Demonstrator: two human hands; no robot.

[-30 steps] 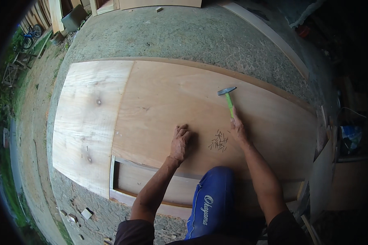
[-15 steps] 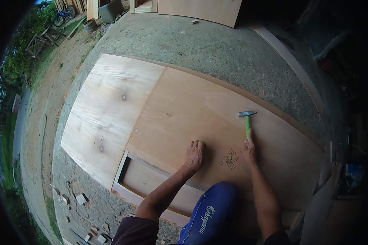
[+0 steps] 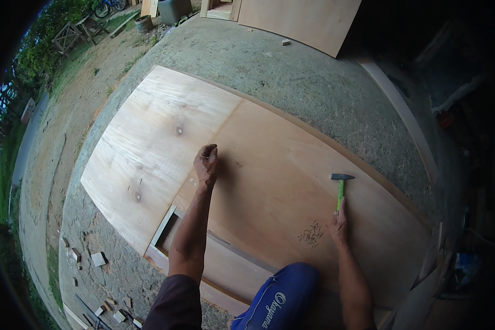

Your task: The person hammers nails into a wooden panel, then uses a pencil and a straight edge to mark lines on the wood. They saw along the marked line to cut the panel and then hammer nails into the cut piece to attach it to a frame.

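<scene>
My right hand [image 3: 340, 224] grips the green handle of a hammer [image 3: 342, 177], whose dark metal head points up and away from me. Just left of that hand, a small pile of nails [image 3: 312, 235] lies on the brown plywood sheet [image 3: 275, 165]. My left hand [image 3: 205, 160] is closed above the plywood, near the seam with a paler panel [image 3: 148, 121]. Its fingers are pinched together; what they hold, if anything, is too small to make out. A thin nail-like piece [image 3: 141, 182] shows on the pale panel beside a knot.
My blue-clad knee [image 3: 280, 294] rests at the near edge of the panel, beside an open slot in the wooden frame [image 3: 165, 228]. Wood offcuts [image 3: 98, 259] lie on the concrete at left. A large board [image 3: 297, 22] stands at the back.
My left hand has moved forward and left, from beside the nails to near the seam. My right hand still holds the hammer. The whole view has shifted slightly.
</scene>
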